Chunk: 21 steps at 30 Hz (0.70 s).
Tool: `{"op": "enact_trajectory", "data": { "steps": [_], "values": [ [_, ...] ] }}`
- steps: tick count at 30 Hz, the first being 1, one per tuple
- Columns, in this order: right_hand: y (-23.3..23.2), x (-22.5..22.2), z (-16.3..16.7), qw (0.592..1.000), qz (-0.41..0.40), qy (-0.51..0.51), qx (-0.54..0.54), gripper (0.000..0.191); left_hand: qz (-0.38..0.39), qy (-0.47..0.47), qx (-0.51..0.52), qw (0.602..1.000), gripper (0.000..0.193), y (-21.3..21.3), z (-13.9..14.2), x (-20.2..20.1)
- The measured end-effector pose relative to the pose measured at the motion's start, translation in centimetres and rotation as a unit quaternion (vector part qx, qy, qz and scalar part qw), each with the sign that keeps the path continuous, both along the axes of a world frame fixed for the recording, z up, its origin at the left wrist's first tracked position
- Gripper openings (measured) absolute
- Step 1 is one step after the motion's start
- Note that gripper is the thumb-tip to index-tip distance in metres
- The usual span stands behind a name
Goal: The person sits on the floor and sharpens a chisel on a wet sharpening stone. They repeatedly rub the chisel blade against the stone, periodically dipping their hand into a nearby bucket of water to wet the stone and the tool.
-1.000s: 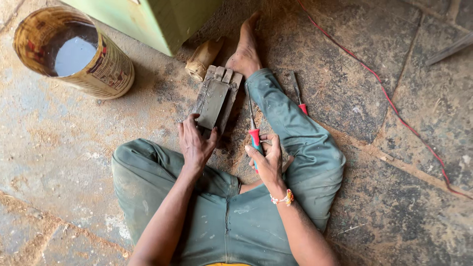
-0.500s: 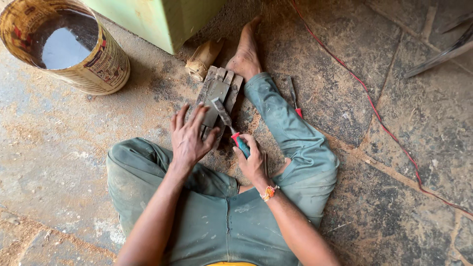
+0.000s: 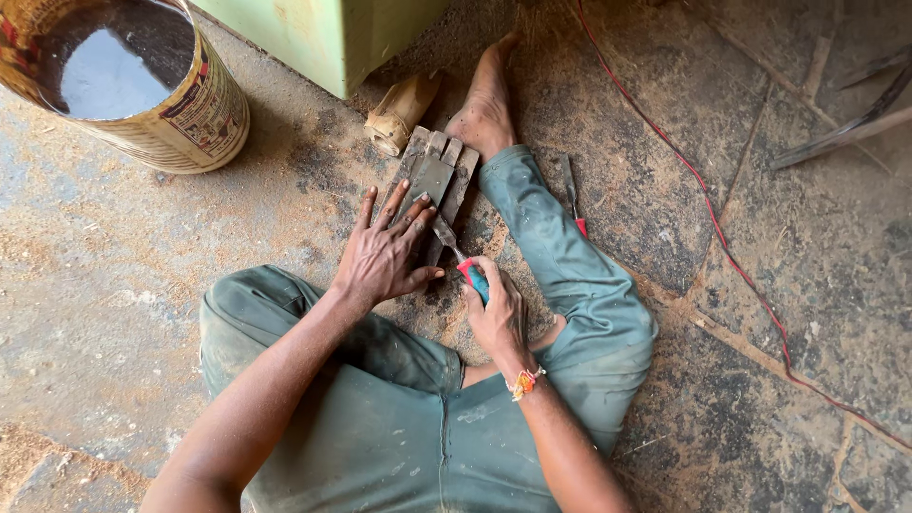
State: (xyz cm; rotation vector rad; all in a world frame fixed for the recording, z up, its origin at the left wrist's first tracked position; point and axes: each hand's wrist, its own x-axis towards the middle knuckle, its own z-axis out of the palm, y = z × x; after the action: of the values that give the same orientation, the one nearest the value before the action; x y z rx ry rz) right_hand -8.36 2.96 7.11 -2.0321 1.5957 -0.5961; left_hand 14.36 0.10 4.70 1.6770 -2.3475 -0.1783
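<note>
A rough stone floor (image 3: 760, 171), dusted with sawdust and cracked into slabs, fills the frame; the person sits on it in worn green trousers, one leg folded, the other stretched toward the upper middle.

The right hand (image 3: 494, 313), in the middle of the frame, is clenched around the red-and-blue handle of a screwdriver (image 3: 463, 258), its grip tight, the metal shaft slanting up and left to the plate. The left hand (image 3: 385, 252) lies flat with fingers spread, pressing down on the lower end of a flat grey metal plate (image 3: 432, 176); its grip is released, not closed on anything. The plate rests on short weathered wood blocks (image 3: 458, 180) on the floor, just beside the bare foot (image 3: 486, 109).

A second red-handled tool (image 3: 573, 195) lies right of the shin. A tan cloth roll (image 3: 399, 114) sits above the blocks, below a pale green box (image 3: 342, 33). A round tin drum (image 3: 133, 81) holding dark liquid stands upper left. A thin red wire (image 3: 712, 228) trails down the right side.
</note>
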Motion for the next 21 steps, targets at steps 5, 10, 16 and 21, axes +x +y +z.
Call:
{"op": "enact_trajectory", "data": {
  "steps": [5,10,16,21],
  "values": [
    [-1.1,1.6,1.5,1.000,0.022,-0.012,0.010,0.057,-0.002,0.035,0.032,0.999,0.100,-0.9,-0.4,0.5],
    [-4.1,5.5,2.0,0.994,-0.013,0.029,0.108,0.044,-0.003,-0.020,0.058,0.998,0.102,-1.0,0.0,0.5],
    [-1.2,5.9,-0.3,0.990,0.121,-0.056,-0.050,0.038,0.018,-0.005,0.140,0.990,0.101,3.0,2.7,0.8],
    [-8.6,5.0,-2.2,0.991,0.097,-0.085,-0.027,0.044,0.017,-0.150,0.122,0.981,0.101,-6.6,2.6,-0.7]
  ]
}}
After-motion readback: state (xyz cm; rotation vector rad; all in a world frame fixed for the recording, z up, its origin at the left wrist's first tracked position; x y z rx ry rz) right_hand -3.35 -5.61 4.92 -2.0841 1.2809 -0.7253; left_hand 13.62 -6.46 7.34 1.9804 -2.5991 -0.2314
